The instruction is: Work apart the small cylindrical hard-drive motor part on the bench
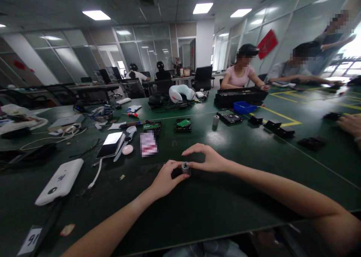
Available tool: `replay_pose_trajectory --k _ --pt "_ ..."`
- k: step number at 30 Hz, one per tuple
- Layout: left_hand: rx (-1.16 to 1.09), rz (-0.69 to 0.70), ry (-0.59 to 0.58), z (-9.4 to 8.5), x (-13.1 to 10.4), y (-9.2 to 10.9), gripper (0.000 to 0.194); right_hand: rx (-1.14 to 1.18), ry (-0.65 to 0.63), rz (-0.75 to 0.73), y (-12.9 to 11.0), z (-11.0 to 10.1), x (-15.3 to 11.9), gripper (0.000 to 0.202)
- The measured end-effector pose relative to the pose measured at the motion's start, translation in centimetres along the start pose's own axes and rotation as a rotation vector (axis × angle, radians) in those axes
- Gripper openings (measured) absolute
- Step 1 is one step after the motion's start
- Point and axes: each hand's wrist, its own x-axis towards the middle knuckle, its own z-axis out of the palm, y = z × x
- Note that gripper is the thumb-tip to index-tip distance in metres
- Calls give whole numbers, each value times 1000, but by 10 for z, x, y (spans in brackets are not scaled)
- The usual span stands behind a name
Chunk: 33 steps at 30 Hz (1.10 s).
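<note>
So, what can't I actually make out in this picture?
All in the head view:
Metal cylinder, part of its side: covered by the left hand, whose thumb crosses it.
Details on the cylinder's top: too small.
Pink printed slip, its wording: blurred by pixel blocks.
Co-worker's hand at far right: its arm is cut off by the right edge.

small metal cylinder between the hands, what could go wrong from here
The left hand has the small metal cylinder upright between thumb and finger; the right hand, close by its top, might knock it loose. Tipped over, it could roll on its round side across the green tabletop.
</note>
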Motion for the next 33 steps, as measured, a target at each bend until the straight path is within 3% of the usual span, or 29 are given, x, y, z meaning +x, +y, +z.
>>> replay_pose_trajectory --k 5,11,17,21,26,31,33 --pt "0 -1 4 0 0 0 31 -116 -51 63 3 6 -3 23" --pt "1 -9 4 -1 -1 2 34 -68 -4 76 8 13 -3 17" --pt "24 -18 -11 -1 0 4 32 -39 53 46 19 -5 1 15" --pt "26 -25 -9 -2 0 4 32 -152 -102 48 50 -22 -6 17" --pt "31 -33 -12 -1 0 3 33 -234 -325 137 78 -27 -19 19" --pt "37 -23 -22 -2 -1 4 34 -254 -305 143 79 -34 -18 47" --pt "33 -26 -27 -3 -1 4 35 -259 -286 144 78 -36 -18 47"
